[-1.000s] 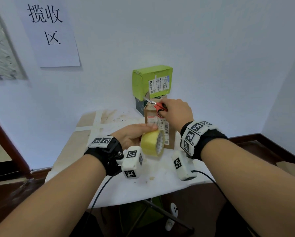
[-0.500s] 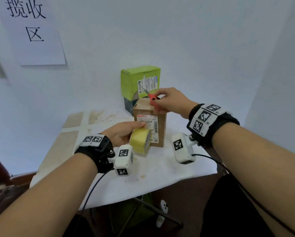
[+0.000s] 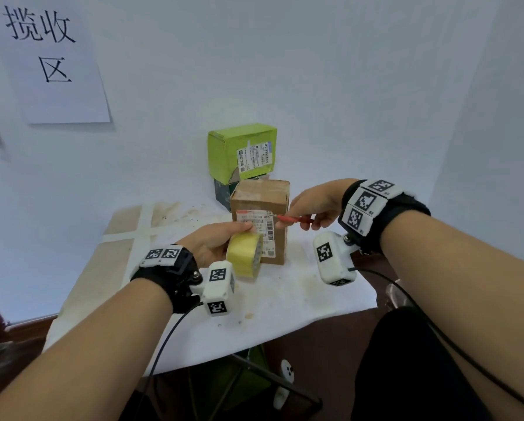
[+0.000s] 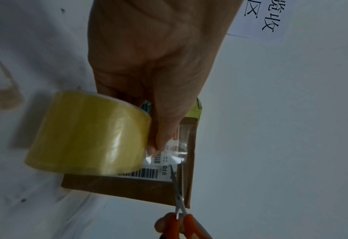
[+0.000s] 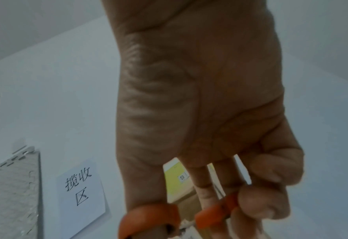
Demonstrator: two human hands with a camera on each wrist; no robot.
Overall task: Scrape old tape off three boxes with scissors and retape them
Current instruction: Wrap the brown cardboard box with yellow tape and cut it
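A brown cardboard box with a white shipping label stands on the table. My left hand holds a yellow tape roll against its front, the thumb pressing a clear strip of tape onto the label. My right hand grips red-handled scissors; their slightly parted blades point at the free end of the tape by the box's right edge. A green box sits on a dark box behind. In the right wrist view, fingers pass through the orange handle loops.
The small table has a stained white cover, with brown taped cardboard at its left. White walls close in behind and at the right. A paper sign hangs on the wall. Metal legs and a green item show under the table.
My right hand has come down from the top of the brown box to its right front edge, scissors now level and pointing left at the tape. The left hand stays on the roll.
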